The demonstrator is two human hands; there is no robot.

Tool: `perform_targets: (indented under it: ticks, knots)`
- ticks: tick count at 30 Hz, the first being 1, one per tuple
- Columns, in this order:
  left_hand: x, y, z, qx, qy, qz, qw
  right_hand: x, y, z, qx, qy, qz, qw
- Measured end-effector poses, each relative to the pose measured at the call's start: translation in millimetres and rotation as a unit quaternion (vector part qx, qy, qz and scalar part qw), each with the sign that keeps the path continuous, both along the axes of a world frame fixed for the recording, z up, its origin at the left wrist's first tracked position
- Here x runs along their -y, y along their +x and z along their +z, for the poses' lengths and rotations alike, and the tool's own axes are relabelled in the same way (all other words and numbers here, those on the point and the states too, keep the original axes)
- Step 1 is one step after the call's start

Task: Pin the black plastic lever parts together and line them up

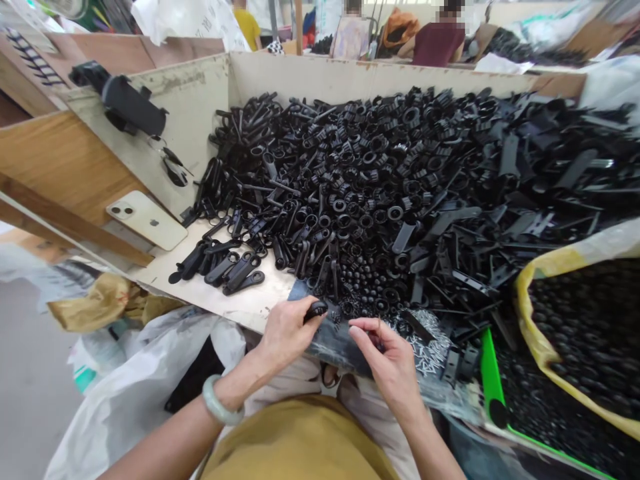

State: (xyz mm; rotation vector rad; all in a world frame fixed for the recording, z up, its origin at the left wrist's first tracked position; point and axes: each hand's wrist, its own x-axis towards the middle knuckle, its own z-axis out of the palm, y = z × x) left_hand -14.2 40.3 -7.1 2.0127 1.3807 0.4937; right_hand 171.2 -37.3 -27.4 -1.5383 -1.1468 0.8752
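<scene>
My left hand [287, 328], with a pale green bangle on its wrist, is closed round a black plastic part [316, 309]; a rounded end shows between thumb and fingers, the rest is hidden. To its right, my right hand [387, 357] has thumb and forefinger pinched together over the dark edge of the table. Whatever lies in that pinch is too small to tell. Just beyond both hands are small black balls [361, 283]. Beside the right hand lies a heap of silver screws [431, 343]. Several black handle-like pieces with ring ends [243, 272] lie beyond the left hand.
A big pile of black plastic rings [370, 167] and strips fills the walled table. A white phone [147, 219] leans at the left wall. On the right are a green divider [493, 377] and a yellow-edged sack [530, 320]. Other people [437, 40] sit at the back.
</scene>
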Motion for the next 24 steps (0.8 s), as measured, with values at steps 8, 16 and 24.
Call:
perform_targets:
  ticks: [8,16,24]
  knots:
    - [14,-4,4.0,0.238,-0.141,0.064,0.959,-12,-11,17.9,0.003,0.045,0.049,0.998]
    - [23,-9,-0.5,0.249,-0.192,0.061,0.947,-9,-13,18.6,0.032,0.066,0.109,0.991]
    - [28,-7,-2.2,0.258,-0.219,0.037,0.94,1,-10,20.3,0.07,0.076,0.16,0.982]
